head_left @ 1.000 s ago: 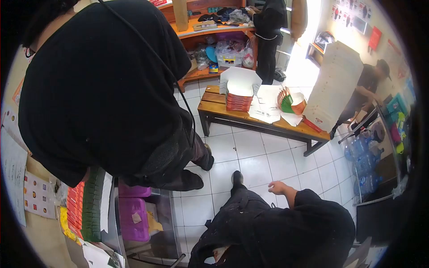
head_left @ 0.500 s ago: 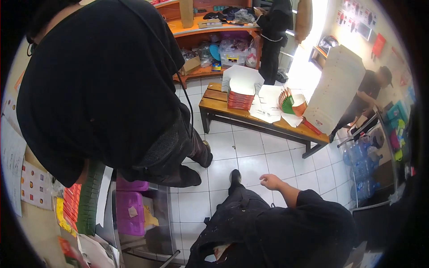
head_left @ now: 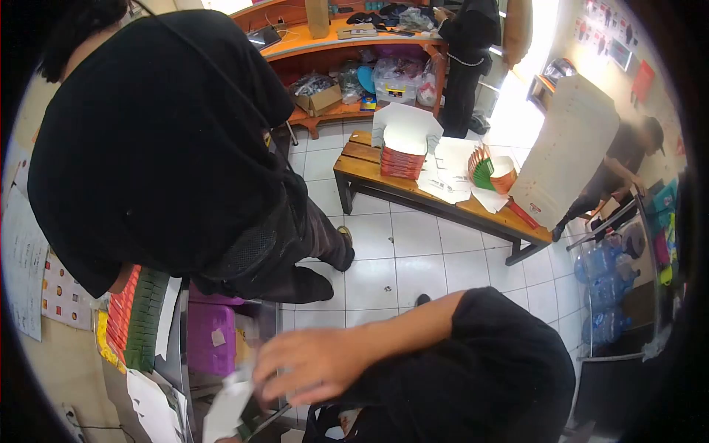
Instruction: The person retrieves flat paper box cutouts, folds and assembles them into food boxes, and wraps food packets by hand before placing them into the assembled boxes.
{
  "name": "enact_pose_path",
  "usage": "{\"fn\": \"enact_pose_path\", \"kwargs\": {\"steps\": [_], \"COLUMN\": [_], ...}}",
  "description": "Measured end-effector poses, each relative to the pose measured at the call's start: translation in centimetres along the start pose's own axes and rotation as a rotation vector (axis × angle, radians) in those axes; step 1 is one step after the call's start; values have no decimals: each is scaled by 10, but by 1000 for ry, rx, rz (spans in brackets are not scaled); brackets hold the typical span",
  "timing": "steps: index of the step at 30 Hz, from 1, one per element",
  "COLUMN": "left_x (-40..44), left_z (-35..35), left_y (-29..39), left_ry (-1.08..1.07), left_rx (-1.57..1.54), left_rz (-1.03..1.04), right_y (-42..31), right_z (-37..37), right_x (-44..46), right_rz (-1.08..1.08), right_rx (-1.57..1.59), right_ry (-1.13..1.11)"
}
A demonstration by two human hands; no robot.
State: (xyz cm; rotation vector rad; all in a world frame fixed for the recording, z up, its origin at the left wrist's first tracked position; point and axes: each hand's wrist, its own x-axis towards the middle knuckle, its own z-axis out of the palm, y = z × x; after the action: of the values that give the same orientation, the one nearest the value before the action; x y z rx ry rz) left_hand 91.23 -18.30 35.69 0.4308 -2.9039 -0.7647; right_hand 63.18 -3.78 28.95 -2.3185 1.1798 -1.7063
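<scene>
My right hand reaches across to the left, palm down, with fingers apart and a little blurred. Its fingertips are at the upper end of a white card piece, perhaps an unfolded carton with a dark green part; whether they touch I cannot make out. Of my left hand only a sliver of skin seems to show at the bottom edge, under the card piece, its fingers hidden. Left of the card piece, white card sheets lie on a metal table, near rows of stacked green cartons and red cartons.
A person in black stands close at the left, by the table. A wooden bench ahead holds a stack of red cartons, fanned green cartons and a large cardboard sheet. Water bottles stand right; other people are farther back.
My right hand has swung from the right across to the left, over to the white card piece, which has come into view. The view has shifted slightly.
</scene>
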Motion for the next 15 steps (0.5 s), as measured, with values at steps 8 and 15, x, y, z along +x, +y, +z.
{"fn": "enact_pose_path", "kwargs": {"steps": [8, 15], "left_x": [150, 240], "left_z": [181, 284], "left_y": [61, 154], "left_ry": [-248, -424], "left_rx": [-215, -91], "left_rz": [198, 496], "right_y": [-8, -54], "right_z": [-53, -145], "right_x": [-104, -205], "right_rz": [617, 1193], "right_rx": [-447, -418], "right_ry": [-518, -480]}}
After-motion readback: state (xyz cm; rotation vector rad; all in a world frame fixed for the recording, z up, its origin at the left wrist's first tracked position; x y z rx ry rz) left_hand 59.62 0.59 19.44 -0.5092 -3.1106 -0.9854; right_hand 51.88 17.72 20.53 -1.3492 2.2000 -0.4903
